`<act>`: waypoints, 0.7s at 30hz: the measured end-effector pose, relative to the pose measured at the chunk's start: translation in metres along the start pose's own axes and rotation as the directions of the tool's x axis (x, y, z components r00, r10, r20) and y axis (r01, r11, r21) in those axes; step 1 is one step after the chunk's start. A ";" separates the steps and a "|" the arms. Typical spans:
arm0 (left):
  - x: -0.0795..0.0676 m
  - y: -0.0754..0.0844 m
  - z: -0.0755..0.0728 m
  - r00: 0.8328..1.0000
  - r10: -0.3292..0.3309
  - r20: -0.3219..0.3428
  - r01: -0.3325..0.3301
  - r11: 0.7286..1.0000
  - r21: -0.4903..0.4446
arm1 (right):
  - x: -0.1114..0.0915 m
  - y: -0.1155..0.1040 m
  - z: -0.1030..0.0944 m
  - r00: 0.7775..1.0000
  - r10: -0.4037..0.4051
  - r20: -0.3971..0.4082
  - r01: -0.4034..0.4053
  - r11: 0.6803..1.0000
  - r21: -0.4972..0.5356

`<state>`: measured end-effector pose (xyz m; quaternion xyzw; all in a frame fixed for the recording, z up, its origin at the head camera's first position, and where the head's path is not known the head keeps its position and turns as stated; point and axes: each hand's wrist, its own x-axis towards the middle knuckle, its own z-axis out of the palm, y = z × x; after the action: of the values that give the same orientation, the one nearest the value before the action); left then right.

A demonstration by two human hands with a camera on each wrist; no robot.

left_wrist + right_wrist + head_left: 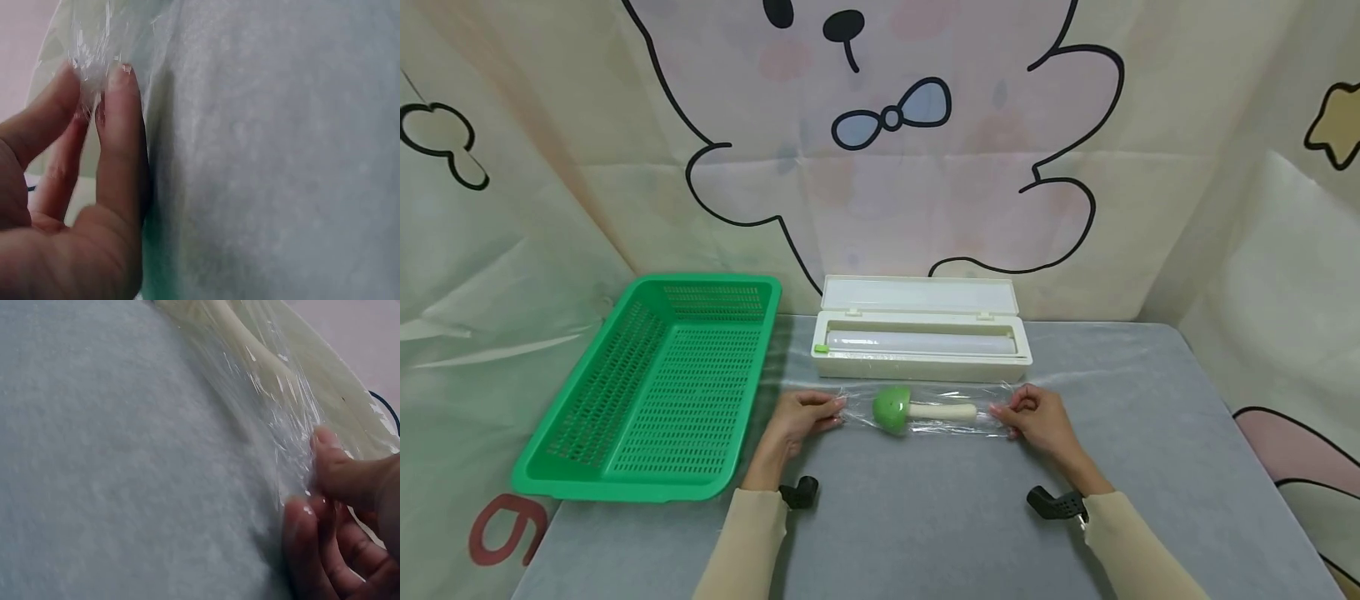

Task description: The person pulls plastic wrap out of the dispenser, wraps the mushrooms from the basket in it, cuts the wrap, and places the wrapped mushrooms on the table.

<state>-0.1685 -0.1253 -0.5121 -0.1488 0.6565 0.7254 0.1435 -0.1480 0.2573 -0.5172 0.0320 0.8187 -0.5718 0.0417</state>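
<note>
Head view: here, film (951, 395) is pinched at its ends by the left hand (805, 418) and right hand (1036, 419), the green-topped stick (925, 412) covered by it, before the white box (922, 368). Left wrist: film is bunched between thumb and fingertips. Right wrist: film is nipped by narrowed fingers, the stick's pale handle seen through it

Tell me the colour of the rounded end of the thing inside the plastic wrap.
The rounded end is green; the head view shows it best.
</note>
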 end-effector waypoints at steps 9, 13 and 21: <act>0.001 -0.001 -0.005 0.997 0.007 0.082 -0.003 0.998 -0.055 | 0.004 0.007 -0.008 0.990 -0.031 0.140 0.007 0.985 0.175; 0.001 -0.003 -0.007 0.995 0.019 0.099 -0.013 0.998 -0.066 | 0.003 0.006 -0.011 0.988 -0.031 0.151 0.001 0.981 0.193; -0.003 -0.002 -0.010 0.995 0.037 0.090 -0.036 0.999 -0.009 | -0.003 0.000 -0.014 0.990 -0.103 0.099 0.104 0.995 -0.006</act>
<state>-0.1652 -0.1350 -0.5133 -0.1043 0.6492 0.7364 0.1591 -0.1454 0.2700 -0.5119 -0.0388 0.8194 -0.5695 0.0524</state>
